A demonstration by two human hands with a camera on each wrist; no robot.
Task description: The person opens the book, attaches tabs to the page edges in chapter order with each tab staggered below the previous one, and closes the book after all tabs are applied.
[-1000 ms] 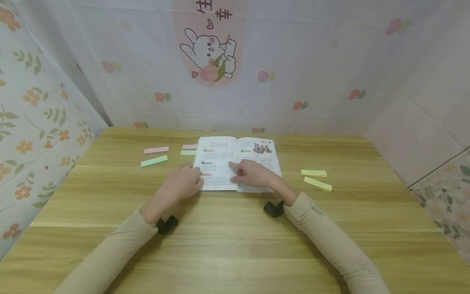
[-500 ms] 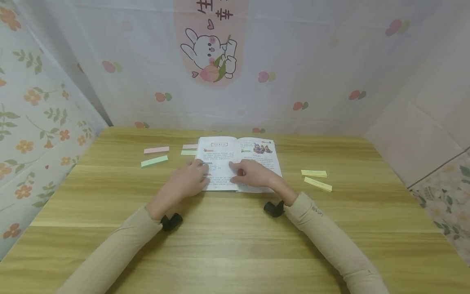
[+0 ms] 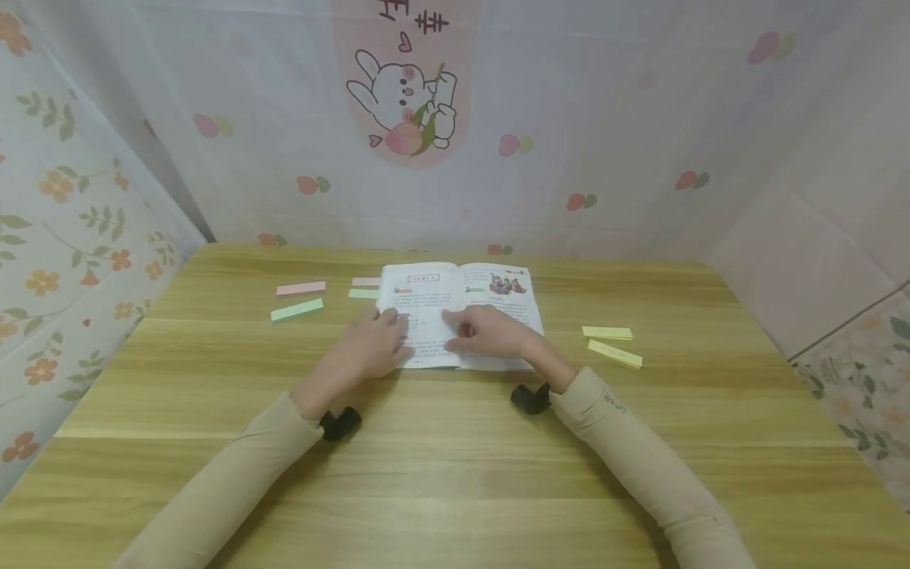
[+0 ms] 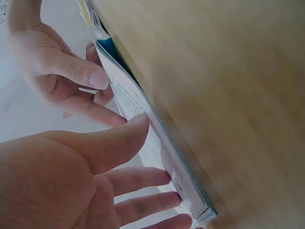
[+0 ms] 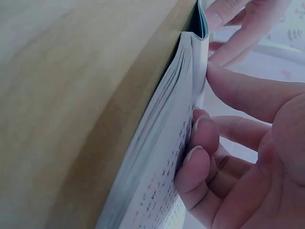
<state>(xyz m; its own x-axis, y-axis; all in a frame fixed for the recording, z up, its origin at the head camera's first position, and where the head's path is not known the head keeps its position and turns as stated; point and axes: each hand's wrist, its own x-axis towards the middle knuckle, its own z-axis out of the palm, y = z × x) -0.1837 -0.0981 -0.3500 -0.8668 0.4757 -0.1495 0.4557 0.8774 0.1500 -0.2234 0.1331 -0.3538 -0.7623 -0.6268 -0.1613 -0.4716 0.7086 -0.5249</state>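
An open book lies on the wooden table, with printed text on both pages and a coloured picture at the upper right. My left hand rests on the lower part of the left page, its fingers spread and fairly straight. Near the fold, the thumb and forefinger of my right hand reach out and touch the page. In the right wrist view, other fingers of the right hand bend loosely against the right page, gripping nothing. The left wrist view shows the left hand with its fingertips on the page.
Left of the book lie pink and green paper strips. Another pink strip and green strip touch or adjoin its left edge. Two yellow strips are on the right. A patterned curtain hangs behind the table.
My left hand has slid rightward from the book's left edge further onto the left page, its fingers spreading. My right hand stays in place by the fold.
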